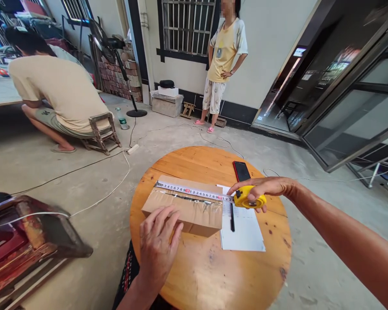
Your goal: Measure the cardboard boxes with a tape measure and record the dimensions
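A brown cardboard box [184, 211], sealed with shiny clear tape, lies on the round wooden table [210, 275]. My left hand [160, 241] rests against its near left edge, fingers stretched out and thumb apart. In my right hand [261, 191] is a yellow tape measure [249, 197], held just beyond the box's right end. Its white blade [194, 192] runs out along the top of the box to the far left corner. Under the tape measure lie white sheets of paper [245, 234] with a black pen [232, 217] on them.
A phone [242, 171] lies at the table's far edge. One person [61, 90] sits on a small chair [105, 133] at the left; another [226, 56] stands by the wall. A fan [129, 82], a bottle [121, 119] and cables [129, 168] are on the floor.
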Motion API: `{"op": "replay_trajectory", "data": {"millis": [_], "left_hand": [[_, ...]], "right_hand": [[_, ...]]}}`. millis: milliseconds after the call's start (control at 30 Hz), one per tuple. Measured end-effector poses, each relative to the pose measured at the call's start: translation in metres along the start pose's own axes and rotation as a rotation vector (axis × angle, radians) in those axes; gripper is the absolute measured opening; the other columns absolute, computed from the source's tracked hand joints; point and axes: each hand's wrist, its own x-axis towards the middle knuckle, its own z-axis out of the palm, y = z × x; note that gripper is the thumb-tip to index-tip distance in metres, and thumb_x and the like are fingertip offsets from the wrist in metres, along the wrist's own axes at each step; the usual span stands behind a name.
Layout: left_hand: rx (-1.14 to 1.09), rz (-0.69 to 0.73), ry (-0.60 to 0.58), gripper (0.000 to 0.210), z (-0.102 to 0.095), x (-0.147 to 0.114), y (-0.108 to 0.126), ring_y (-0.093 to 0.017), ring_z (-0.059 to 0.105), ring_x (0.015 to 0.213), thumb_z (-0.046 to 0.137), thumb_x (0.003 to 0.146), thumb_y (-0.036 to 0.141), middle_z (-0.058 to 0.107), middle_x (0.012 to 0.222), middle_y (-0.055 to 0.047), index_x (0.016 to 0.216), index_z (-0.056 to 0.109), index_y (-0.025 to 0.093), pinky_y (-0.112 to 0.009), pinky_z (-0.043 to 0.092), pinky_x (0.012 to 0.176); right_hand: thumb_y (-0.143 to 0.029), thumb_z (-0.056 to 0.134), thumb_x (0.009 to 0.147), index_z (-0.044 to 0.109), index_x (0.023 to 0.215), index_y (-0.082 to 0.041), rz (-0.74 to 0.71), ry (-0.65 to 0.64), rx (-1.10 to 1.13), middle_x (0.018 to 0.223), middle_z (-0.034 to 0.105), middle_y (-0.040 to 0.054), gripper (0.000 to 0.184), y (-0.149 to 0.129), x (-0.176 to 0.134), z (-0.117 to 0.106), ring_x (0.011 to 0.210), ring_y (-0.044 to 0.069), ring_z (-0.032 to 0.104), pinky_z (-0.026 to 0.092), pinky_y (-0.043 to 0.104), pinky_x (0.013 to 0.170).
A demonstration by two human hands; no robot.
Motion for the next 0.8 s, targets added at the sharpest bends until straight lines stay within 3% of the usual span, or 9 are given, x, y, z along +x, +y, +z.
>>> {"op": "replay_trajectory", "data": {"millis": [633, 733, 800], "left_hand": [[0.033, 0.032, 0.017, 0.024, 0.003, -0.001, -0.002, -0.027, 0.057, 0.109, 0.063, 0.09, 0.017, 0.068, 0.115, -0.01, 0.114, 0.063, 0.019, -0.043, 0.043, 0.095], [0.069, 0.05, 0.054, 0.023, 0.004, -0.002, -0.004, -0.027, 0.059, 0.106, 0.063, 0.09, 0.019, 0.069, 0.113, -0.009, 0.113, 0.064, 0.02, -0.042, 0.042, 0.091], [0.112, 0.06, 0.084, 0.022, 0.007, -0.002, -0.006, -0.028, 0.059, 0.104, 0.064, 0.09, 0.02, 0.071, 0.11, -0.008, 0.112, 0.065, 0.022, -0.043, 0.04, 0.089]], "right_hand": [[-0.031, 0.067, 0.069, 0.056, 0.123, -0.017, -0.024, 0.033, 0.064, 0.093, 0.064, 0.0037, 0.057, 0.002, 0.005, -0.003, 0.061, 0.013, 0.066, 0.058, 0.023, 0.045], [-0.03, 0.067, 0.068, 0.054, 0.124, -0.018, -0.079, 0.095, 0.153, 0.089, 0.066, 0.0043, 0.059, 0.014, -0.001, 0.007, 0.063, 0.016, 0.068, 0.059, 0.025, 0.044], [-0.031, 0.067, 0.066, 0.053, 0.123, -0.018, -0.111, 0.151, 0.257, 0.086, 0.067, 0.0049, 0.06, 0.023, -0.005, 0.026, 0.059, 0.017, 0.069, 0.058, 0.025, 0.042]]}}
